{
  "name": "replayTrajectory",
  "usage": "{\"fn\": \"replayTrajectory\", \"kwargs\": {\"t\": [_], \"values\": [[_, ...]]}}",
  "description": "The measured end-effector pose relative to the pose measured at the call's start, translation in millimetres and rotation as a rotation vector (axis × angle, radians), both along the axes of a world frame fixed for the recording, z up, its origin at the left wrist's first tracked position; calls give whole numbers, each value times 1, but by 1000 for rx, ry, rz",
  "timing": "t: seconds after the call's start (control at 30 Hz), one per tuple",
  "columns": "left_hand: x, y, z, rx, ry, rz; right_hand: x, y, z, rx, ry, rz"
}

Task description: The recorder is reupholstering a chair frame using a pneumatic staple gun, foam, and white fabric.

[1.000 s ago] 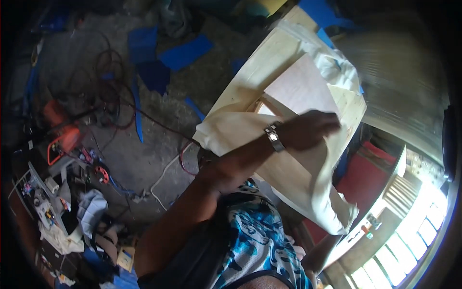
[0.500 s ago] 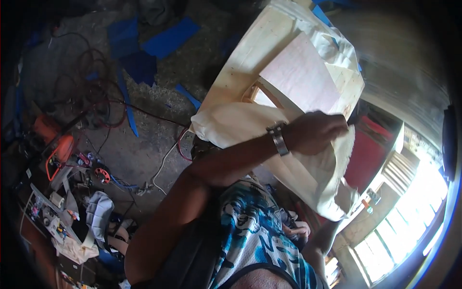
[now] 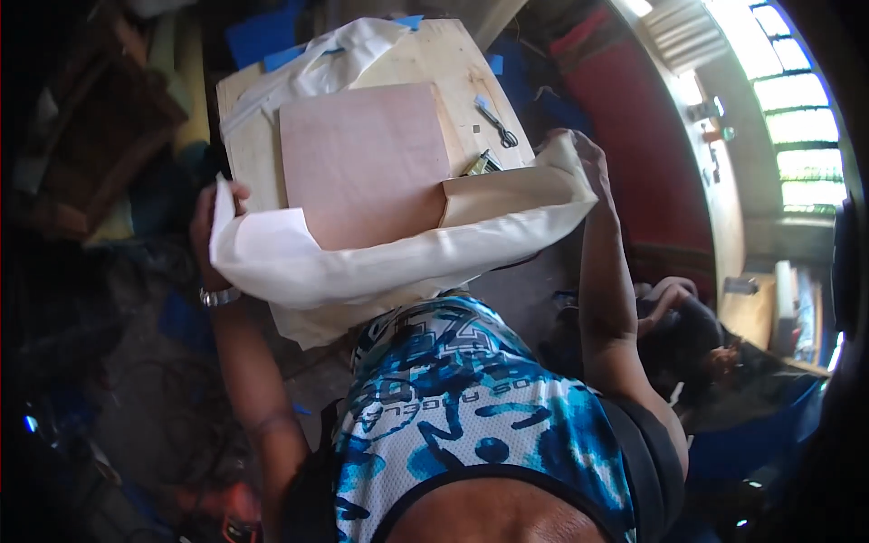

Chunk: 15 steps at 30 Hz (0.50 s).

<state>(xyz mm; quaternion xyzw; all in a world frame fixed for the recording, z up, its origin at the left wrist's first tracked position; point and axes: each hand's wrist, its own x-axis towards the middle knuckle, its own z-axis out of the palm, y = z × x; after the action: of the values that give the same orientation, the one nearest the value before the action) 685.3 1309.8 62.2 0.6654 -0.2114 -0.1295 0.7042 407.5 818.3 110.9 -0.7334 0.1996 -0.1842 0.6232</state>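
Observation:
A cream sheet of fabric (image 3: 380, 267) hangs stretched between both hands, in front of my chest. My left hand (image 3: 210, 226), with a metal watch on the wrist, grips its left corner. My right hand (image 3: 584, 158) grips the right corner, the arm raised. Behind the fabric lies a pinkish-brown plywood board (image 3: 362, 158) on a pale wooden table (image 3: 453, 68). The fabric's upper edge covers the board's near edge.
A white cloth (image 3: 317, 68) lies bunched at the table's far left. Scissors (image 3: 498, 127) rest at its right side. A red cabinet (image 3: 634, 118) stands to the right, below a bright window (image 3: 778, 100). A person (image 3: 688, 335) crouches lower right. Dark clutter fills the left.
The view has swung right, away from the floor tools. My left hand has moved from the fabric's middle to its left corner, and my right hand has come up holding the other corner.

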Motion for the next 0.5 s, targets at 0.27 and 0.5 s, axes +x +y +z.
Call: {"fn": "replayTrajectory", "kwargs": {"t": [0.27, 0.5], "values": [[27, 29, 9, -52, 340, 58, -30, -35, -13, -61, 84, 1], [23, 40, 20, 23, 347, 14, -32, -41, -48, 127, 19, 97]]}}
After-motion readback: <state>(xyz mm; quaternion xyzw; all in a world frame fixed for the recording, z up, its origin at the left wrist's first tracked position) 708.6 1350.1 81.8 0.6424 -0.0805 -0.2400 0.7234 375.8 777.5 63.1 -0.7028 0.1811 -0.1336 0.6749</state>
